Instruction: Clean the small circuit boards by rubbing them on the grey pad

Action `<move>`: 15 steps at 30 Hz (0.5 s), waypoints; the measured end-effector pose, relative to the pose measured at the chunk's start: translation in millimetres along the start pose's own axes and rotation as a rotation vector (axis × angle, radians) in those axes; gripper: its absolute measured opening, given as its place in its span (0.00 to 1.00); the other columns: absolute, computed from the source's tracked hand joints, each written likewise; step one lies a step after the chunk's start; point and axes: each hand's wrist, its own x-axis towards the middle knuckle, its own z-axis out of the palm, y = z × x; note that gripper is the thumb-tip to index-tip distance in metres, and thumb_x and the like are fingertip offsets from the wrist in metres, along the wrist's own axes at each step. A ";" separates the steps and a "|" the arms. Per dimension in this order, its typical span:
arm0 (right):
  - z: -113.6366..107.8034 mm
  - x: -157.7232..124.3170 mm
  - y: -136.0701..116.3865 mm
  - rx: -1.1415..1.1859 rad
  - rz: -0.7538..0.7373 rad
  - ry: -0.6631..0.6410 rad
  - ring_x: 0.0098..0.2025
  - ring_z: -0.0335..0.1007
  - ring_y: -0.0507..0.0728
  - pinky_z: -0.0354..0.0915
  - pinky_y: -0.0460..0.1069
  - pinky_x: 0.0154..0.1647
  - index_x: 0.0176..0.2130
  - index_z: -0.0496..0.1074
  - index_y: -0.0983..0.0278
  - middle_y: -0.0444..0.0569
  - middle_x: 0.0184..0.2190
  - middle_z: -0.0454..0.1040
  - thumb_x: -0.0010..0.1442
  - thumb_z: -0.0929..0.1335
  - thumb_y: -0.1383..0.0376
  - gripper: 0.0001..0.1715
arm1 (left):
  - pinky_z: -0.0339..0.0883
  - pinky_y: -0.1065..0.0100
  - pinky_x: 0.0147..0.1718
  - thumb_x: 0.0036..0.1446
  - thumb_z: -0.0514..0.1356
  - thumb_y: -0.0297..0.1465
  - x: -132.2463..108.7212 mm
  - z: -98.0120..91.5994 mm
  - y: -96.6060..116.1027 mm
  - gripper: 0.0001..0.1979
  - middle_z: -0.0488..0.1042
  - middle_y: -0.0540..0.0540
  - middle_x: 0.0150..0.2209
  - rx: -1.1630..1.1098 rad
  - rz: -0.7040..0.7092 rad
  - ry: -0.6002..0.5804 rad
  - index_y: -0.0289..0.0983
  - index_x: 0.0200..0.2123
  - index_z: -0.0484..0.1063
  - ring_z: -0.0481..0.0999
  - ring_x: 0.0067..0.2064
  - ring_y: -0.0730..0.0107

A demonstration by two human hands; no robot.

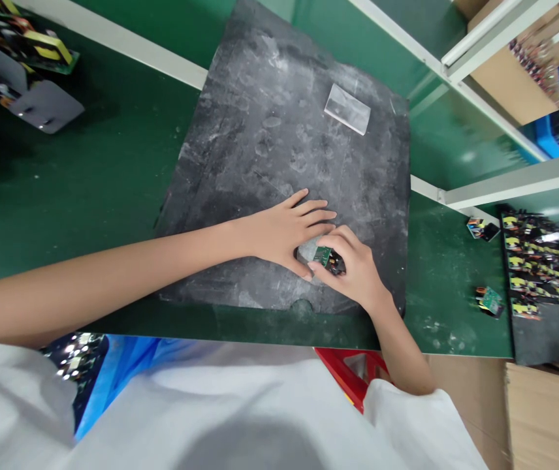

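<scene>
My left hand [292,228] lies with its fingers spread over the worn black mat [264,156], its thumb beside a greyish piece that shows between both hands. In my right hand [355,264] I pinch a small green circuit board assembly [323,256] with dark parts on it, between thumb and fingers. The board is low over the mat, partly covered by my fingers. I cannot tell whether the greyish piece belongs to it. Farther off on the mat lies a flat, pale grey rectangular piece [348,109].
Circuit board assemblies [47,49] stand on the green bench at left. Two single assemblies [490,301] lie at right beside a black tray [546,339] of several more. White frame bars [514,183] cross the right side. A blue bag [127,365] and red item [352,372] sit below the bench edge.
</scene>
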 end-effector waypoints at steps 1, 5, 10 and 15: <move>0.0 -0.1 0.1 -0.001 0.000 -0.001 0.37 0.70 0.55 0.68 0.48 0.34 0.39 0.65 0.59 0.46 0.35 0.67 0.61 0.66 0.56 0.10 | 0.34 0.44 0.65 0.51 0.59 0.58 0.3 -0.4 0.3 0.46 0.58 0.34 0.65 -0.004 -0.002 -0.005 0.32 0.63 0.60 0.52 0.67 0.42; 0.3 -0.5 0.5 0.000 -0.005 0.000 0.37 0.70 0.55 0.68 0.48 0.34 0.40 0.66 0.59 0.46 0.35 0.67 0.61 0.66 0.56 0.10 | 0.34 0.43 0.64 0.50 0.60 0.57 0.7 -1.0 0.7 0.46 0.59 0.34 0.65 -0.027 -0.003 -0.001 0.32 0.63 0.60 0.52 0.67 0.41; 0.1 -1.3 1.1 0.001 0.012 -0.011 0.38 0.70 0.55 0.68 0.48 0.35 0.40 0.66 0.58 0.46 0.36 0.67 0.61 0.66 0.56 0.10 | 0.34 0.44 0.65 0.51 0.60 0.56 0.1 -0.4 0.9 0.45 0.59 0.36 0.65 -0.029 -0.004 0.010 0.33 0.63 0.60 0.52 0.67 0.42; 0.3 -1.5 1.4 0.013 0.014 -0.013 0.39 0.70 0.55 0.68 0.49 0.35 0.40 0.66 0.58 0.46 0.35 0.67 0.60 0.66 0.56 0.10 | 0.36 0.43 0.65 0.49 0.61 0.57 -0.7 -0.3 1.0 0.46 0.60 0.35 0.64 -0.038 0.005 0.035 0.32 0.62 0.62 0.53 0.66 0.41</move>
